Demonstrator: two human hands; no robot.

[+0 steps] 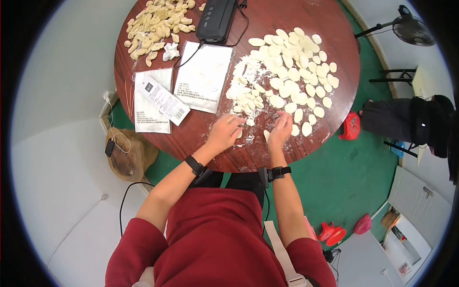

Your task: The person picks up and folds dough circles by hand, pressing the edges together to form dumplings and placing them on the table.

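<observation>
My left hand (225, 132) is over the near edge of the table, its fingers stretched toward a small pile of dough pieces (248, 100). One small dough lump (250, 122) lies right by its fingertips, and another pale piece shows under the hand. My right hand (280, 131) is to the right, fingers curled together; what they hold, if anything, is hidden. A pale dough piece (266, 136) shows at that hand's left edge. Many flat round dough wrappers (291, 88) spread beyond and beside my right hand, some overlapping. Loose white flour (244, 71) dusts the tabletop around them.
The round reddish-brown table (167, 141) carries shaped dough dumplings (158, 24), a black corded device (216, 21), silvery printed packets (205, 79), a white label card (162, 100) and a crumpled tissue (170, 51). A wooden stump (131, 160) and a red stool (350, 126) stand beside it. A person (411, 119) is at right.
</observation>
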